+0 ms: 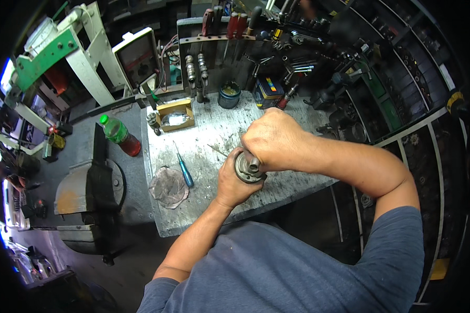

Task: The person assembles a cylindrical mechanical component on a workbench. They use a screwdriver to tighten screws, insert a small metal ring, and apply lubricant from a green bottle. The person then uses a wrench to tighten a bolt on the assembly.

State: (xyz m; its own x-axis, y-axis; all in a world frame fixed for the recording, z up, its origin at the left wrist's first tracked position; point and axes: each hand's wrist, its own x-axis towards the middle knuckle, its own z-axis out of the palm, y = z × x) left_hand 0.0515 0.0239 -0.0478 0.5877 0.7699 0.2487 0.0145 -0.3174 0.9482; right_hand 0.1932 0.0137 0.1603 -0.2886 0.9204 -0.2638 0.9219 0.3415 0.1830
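Note:
My left hand [234,182] is wrapped round a round metal part [249,172] with a flanged face and a short tube-like stub, held above the near part of the workbench. Directly above it, my right hand [274,136] is closed in a fist against the part's top; what its fingers grip is hidden. A thin pointed rod [217,150] shows just left of the hands, its other end out of sight. Left of my left hand, a blue-handled screwdriver [185,172] lies partly on a crumpled grey rag [168,189].
The worn metal workbench [206,208] holds an open cardboard box [175,116], a dark jar [228,96] and a blue-and-yellow battery-like box [268,93]. At the left stand a bench vise [86,195] and a green-capped bottle [121,136]. A tool rack [214,37] rises behind.

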